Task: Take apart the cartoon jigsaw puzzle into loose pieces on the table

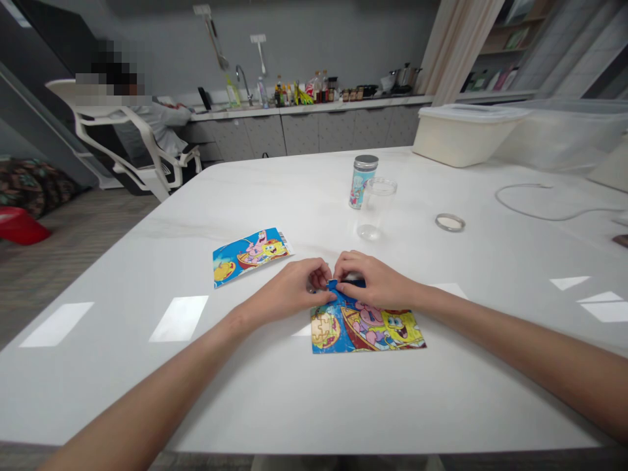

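With our left hand (294, 288) and right hand (375, 280) pinching fingertips together on a blue piece (334, 286) at the far edge of the puzzle (367, 329) on the table (294, 392), uneven pressure could buckle joined pieces.

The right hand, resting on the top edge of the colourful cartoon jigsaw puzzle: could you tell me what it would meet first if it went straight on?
The right hand points left, so it would almost at once meet the left hand, whose fingertips already look to touch it over the colourful cartoon jigsaw puzzle.
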{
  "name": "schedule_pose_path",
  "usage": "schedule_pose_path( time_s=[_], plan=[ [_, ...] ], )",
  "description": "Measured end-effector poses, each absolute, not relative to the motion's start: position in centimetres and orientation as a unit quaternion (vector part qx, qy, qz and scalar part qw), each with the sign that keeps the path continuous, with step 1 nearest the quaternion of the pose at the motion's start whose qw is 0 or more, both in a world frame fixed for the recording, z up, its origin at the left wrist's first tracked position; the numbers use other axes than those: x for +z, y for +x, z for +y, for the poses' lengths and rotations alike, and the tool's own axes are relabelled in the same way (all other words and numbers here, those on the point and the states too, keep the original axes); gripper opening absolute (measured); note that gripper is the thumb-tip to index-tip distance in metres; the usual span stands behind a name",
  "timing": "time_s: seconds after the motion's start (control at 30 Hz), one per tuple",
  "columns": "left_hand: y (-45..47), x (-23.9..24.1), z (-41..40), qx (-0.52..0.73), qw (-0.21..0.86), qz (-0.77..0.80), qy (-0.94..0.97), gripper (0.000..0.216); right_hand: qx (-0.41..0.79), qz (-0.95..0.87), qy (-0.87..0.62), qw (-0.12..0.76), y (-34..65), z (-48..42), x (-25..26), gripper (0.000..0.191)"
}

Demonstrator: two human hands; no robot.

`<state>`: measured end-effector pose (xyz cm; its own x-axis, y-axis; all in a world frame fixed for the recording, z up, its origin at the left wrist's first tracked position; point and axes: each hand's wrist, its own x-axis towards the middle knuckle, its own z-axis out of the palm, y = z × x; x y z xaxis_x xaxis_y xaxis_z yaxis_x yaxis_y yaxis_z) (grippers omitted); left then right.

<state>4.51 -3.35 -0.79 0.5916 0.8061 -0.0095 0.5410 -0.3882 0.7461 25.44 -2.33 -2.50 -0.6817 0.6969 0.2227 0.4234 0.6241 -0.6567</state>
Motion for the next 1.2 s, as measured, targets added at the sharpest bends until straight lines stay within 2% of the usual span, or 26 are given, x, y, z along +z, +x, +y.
schedule_pose_path(
  time_s=[0.33,0.87,1.2],
  plan=[
    [4.48,-0.89,-3.47,0.188,0.391,0.419,0.798,0.023,0.289,-0.87,-0.323,0.236,25.45,-2.17,-2.65,0.005],
    [4.6,-1.43,-3.41,0.21,0.416,0.419,0.779,0.02,0.346,-0.835,-0.353,0.241,25.4,-2.15,-2.48,0.009],
    [4.84,-0.84,-3.37,0.222,0.366,0.446,0.786,0.013,0.342,-0.824,-0.38,0.245,25.21,-2.23,-2.45,0.008]
  ],
)
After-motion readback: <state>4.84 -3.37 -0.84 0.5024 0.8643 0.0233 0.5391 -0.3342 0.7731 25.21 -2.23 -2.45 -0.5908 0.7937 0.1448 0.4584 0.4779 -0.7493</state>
